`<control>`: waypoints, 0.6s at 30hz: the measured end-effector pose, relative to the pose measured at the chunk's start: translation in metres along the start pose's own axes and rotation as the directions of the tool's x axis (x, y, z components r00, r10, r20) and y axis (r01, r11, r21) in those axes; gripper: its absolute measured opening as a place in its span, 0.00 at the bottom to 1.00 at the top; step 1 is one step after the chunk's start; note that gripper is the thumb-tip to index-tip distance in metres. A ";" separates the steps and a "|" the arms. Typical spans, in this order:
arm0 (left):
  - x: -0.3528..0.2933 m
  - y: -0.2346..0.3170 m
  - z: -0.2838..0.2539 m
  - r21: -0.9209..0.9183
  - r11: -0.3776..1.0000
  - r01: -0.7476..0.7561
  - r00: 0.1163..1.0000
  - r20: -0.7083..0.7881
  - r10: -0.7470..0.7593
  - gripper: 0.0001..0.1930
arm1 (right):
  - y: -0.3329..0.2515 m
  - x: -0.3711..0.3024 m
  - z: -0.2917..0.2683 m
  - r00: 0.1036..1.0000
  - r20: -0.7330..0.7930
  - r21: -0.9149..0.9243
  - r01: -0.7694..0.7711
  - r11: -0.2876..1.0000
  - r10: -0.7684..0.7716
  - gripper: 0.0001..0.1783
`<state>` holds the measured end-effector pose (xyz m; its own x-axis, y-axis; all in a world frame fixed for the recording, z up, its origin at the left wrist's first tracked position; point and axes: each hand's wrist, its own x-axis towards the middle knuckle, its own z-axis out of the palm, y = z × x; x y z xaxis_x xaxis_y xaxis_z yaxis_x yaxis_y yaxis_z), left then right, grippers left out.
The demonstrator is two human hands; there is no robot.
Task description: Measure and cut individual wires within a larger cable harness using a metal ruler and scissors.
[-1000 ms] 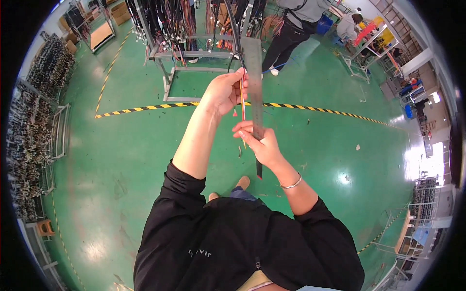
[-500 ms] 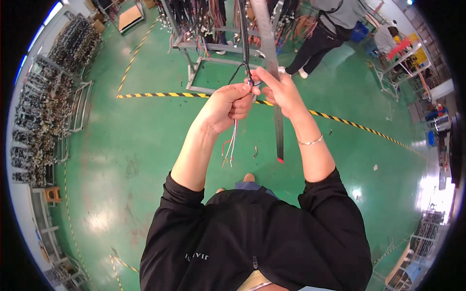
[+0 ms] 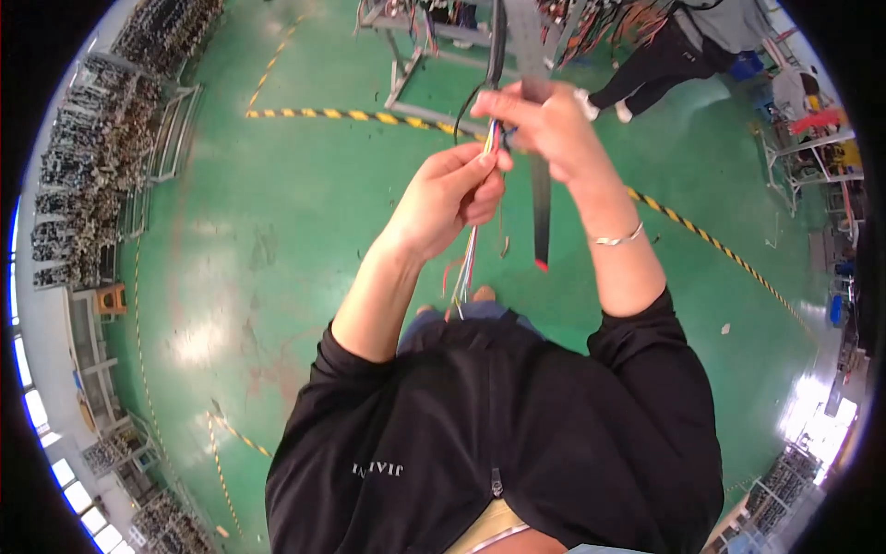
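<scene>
My left hand (image 3: 457,194) is closed in a pinch on a bundle of thin coloured wires (image 3: 490,138), whose loose ends hang below my fist toward my waist. A thick black cable (image 3: 498,46) comes down from the top and the wires emerge from its lower end. My right hand (image 3: 552,129), a little blurred, has its thumb and fingers closed about that lower end, just above my left hand. A thin black strand (image 3: 459,120) loops out to the left there. Whatever lies under the right fingers is hidden.
A long dark flat bar (image 3: 542,212) with a red tip passes behind my right hand. Ahead stands a grey metal frame (image 3: 402,78) hung with cables. A person (image 3: 660,69) in dark trousers stands at the far right. Racks of parts (image 3: 92,175) line the left side.
My view has tilted and shifted, so the floor and frame sit higher. My hands have drawn slightly apart, the right one above, exposing coloured wires between them.
</scene>
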<state>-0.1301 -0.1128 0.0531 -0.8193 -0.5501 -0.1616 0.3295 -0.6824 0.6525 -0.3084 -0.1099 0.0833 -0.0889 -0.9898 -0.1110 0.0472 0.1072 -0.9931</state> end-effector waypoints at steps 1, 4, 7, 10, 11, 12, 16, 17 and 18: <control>-0.002 0.001 0.001 0.088 0.996 -0.005 1.000 -0.019 0.006 0.12 | -0.007 -0.003 0.004 0.999 -0.036 -0.036 -0.008 0.999 0.007 0.13; -0.013 -0.009 -0.009 0.214 0.975 0.054 0.998 -0.049 -0.045 0.13 | 0.009 0.005 -0.004 1.000 -0.017 -0.025 0.004 1.000 -0.005 0.13; -0.026 -0.022 -0.028 0.246 0.961 0.123 0.992 -0.041 -0.116 0.14 | 0.019 0.000 0.002 0.991 -0.133 0.001 -0.010 1.000 0.010 0.13; -0.046 -0.032 -0.039 0.251 0.938 0.239 0.971 -0.028 -0.239 0.13 | 0.031 -0.012 0.010 0.988 -0.150 0.043 -0.038 0.998 0.044 0.12; -0.052 -0.033 -0.041 0.251 0.936 0.246 0.968 -0.020 -0.249 0.13 | 0.036 -0.017 0.012 0.991 -0.115 0.050 -0.056 0.997 0.061 0.12; -0.058 -0.035 -0.044 0.270 0.925 0.266 0.962 -0.020 -0.271 0.13 | 0.040 -0.023 0.018 0.992 -0.122 0.016 -0.043 0.999 0.045 0.12; -0.080 -0.036 -0.060 0.329 0.899 0.288 0.950 0.023 -0.313 0.14 | 0.053 -0.033 0.038 0.981 -0.193 -0.045 0.024 0.999 -0.032 0.12; -0.085 -0.034 -0.063 0.331 0.897 0.291 0.947 0.030 -0.319 0.14 | 0.049 -0.035 0.042 0.979 -0.202 -0.046 0.023 0.999 -0.032 0.12; -0.090 -0.031 -0.063 0.328 0.895 0.304 0.942 0.039 -0.334 0.14 | 0.042 -0.038 0.046 0.975 -0.220 -0.015 0.014 1.000 -0.017 0.12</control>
<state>-0.0366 -0.0720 0.0004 -0.8998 -0.2714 -0.3416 -0.1081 -0.6199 0.7772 -0.2572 -0.0719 0.0477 -0.3062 -0.9468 -0.0992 0.0306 0.0944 -0.9951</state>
